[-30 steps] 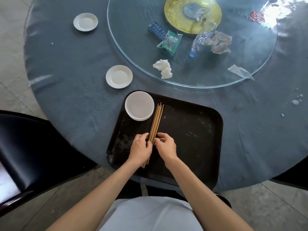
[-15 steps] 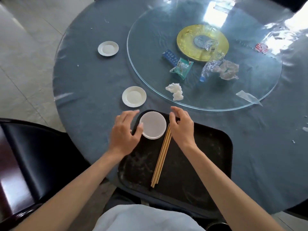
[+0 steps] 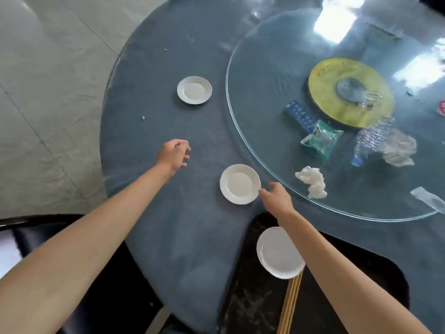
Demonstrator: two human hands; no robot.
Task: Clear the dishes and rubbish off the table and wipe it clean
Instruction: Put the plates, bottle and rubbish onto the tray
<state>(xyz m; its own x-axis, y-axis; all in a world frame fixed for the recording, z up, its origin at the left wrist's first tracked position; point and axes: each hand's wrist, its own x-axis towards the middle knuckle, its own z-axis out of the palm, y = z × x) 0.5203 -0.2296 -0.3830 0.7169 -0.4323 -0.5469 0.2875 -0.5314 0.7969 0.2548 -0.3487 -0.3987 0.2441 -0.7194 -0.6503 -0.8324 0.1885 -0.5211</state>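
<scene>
- Small white saucer [image 3: 240, 184], round and bare, lies on the table [image 3: 168, 116] near its near edge, beside the glass turntable [image 3: 277, 56] rim; right hand [image 3: 277, 200] fingertips touch its rim, not gripping
- Left hand [image 3: 173, 154] hovers loosely curled, holding nothing; second saucer [image 3: 194, 90] farther off
- Black tray [image 3: 252, 297] behind carries stacked plates [image 3: 279, 253], chopsticks [image 3: 290, 304]

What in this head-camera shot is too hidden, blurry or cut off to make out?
- Black tray: bottom edge crops it; the right forearm covers part.
- Chopsticks: upper ends hidden under the stacked plates, lower ends cropped.
- Blue packet: print too small to read.
- Red wrapper: cut by the right edge.
- Left hand: motion-blurred; finger pose unclear.
- Right hand: whether it touches the near plate is unclear.
</scene>
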